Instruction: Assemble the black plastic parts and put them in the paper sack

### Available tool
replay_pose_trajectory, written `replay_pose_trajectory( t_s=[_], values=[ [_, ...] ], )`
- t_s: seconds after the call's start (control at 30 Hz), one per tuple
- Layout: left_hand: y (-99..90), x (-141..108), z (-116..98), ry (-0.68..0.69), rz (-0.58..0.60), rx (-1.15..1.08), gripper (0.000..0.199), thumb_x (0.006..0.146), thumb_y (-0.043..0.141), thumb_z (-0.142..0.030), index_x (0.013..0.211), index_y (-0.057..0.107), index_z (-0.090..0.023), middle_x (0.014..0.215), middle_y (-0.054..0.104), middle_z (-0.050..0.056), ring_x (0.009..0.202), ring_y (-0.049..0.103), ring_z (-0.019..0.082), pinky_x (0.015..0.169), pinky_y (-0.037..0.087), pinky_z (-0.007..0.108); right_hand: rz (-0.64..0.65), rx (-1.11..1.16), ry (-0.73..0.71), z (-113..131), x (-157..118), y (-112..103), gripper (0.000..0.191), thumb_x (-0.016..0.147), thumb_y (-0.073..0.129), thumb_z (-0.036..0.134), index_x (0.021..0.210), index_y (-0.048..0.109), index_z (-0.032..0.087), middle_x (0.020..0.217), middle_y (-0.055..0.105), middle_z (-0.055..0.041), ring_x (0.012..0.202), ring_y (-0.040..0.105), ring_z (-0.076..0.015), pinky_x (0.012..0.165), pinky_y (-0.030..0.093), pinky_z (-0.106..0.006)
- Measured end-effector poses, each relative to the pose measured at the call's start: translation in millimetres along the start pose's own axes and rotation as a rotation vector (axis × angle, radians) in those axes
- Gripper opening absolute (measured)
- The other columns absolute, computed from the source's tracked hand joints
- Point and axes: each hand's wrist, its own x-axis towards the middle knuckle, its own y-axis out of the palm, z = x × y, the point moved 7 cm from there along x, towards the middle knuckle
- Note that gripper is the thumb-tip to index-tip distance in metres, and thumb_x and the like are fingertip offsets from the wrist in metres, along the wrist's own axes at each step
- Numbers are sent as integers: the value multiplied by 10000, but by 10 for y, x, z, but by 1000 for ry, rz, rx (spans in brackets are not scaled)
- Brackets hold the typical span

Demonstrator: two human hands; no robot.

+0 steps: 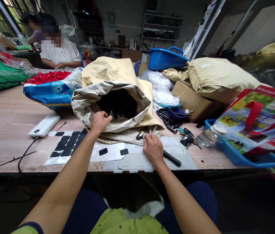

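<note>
An open paper sack (pixel 86 107) lies on its side with its mouth facing me, dark inside. My left hand (pixel 100 122) is at the lower left of that mouth, its fingers closed around a small thing I cannot make out. Over a grey board (pixel 183 156) my right hand (pixel 153 148) is wrapped round a small hammer (pixel 172 158); the hammer's metal head shows left of the fingers and its black handle sticks out to the right. White sheets (pixel 95 154) with black rounded pads (pixel 65 146) lie beneath and beside my left forearm.
A white power bank (pixel 44 125) with a cable is on the left. Behind it stands a blue bag (pixel 47 92) of red pieces. To the right are black tools (pixel 168 122), keys (pixel 188 139), a clear jar (pixel 207 136) and a blue tray (pixel 249 161). A person (pixel 59 52) sits across the table.
</note>
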Motion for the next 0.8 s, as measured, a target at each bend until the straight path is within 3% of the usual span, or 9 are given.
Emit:
replay_pose_trajectory(
  t_s=[0.03,0.1,0.17,0.23,0.37,0.8],
  values=[
    [-57,-124,-70,115,-10,-73,252,815,667,-424,846,748,-187,843,728,70,806,652,221,732,478,302,-1,-1,0,2,0,0,241,947,569,256,1163,673,243,1024,605,-64,977,499,-213,785,340,-313],
    [-41,-457,-225,352,99,-225,262,839,674,-437,880,742,-187,841,701,41,754,610,177,686,454,270,-1,-6,-1,8,1,-1,234,945,569,250,1154,674,241,1017,603,-62,970,496,-212,786,337,-312],
    [110,-829,-336,526,304,-324,244,861,681,-424,906,736,-191,839,677,25,731,586,154,656,431,251,-2,-15,-3,14,2,-7,228,946,564,245,1145,674,240,1013,601,-61,961,495,-211,788,335,-311],
    [291,-1111,-356,592,444,-327,200,875,683,-387,885,724,-192,832,653,16,721,571,144,651,417,248,-3,-21,-8,21,2,-13,227,950,556,243,1145,673,238,1013,600,-62,956,494,-210,790,334,-310],
    [502,-1270,-281,564,466,-256,135,864,687,-324,884,698,-190,857,628,17,746,567,153,669,414,260,-9,-17,-17,25,2,-19,236,950,556,247,1153,673,227,1013,603,-68,957,495,-215,794,336,-310],
    [718,-1221,-173,471,408,-390,224,812,755,-330,1005,756,-216,906,641,17,843,605,177,771,451,279,10,21,-21,-29,26,17,262,961,549,246,1181,691,233,1014,624,-61,939,517,-201,803,360,-296]
  ],
)
